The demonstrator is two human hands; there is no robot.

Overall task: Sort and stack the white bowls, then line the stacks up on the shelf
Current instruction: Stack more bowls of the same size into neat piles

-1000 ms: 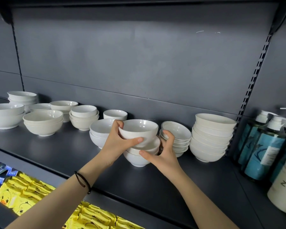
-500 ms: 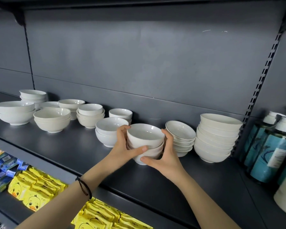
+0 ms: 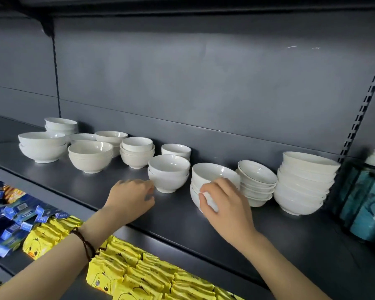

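My right hand point(image 3: 223, 200) holds the middle stack point(image 3: 214, 176) of white bowls. My fingers point(image 3: 220, 184) curl round its front side and my thumb is on the side nearest my other hand. The stack sits on the shelf point(image 3: 204, 230), right under my fingertips.

My left hand point(image 3: 131, 195) is blurry. Its fingertips are just beside the bottom of the two-bowl stack point(image 3: 168, 173). I cannot tell if they touch it or hold it.

Past my right fingers, on the far side from my thumb, is a leaning stack point(image 3: 257, 176) with dark rims. It is just beside my stack. Past that is a tall stack point(image 3: 305, 182).

I think these bowls are hard, smooth and a bit slippery. They would break if they fell. A whole stack will feel heavy. I should hold it low down, with both hands on two sides, not by the top bowl, which could slide off.

All the bowls have their open side up. My stack goes straight up and down, so I must keep it that way when I push it into line.
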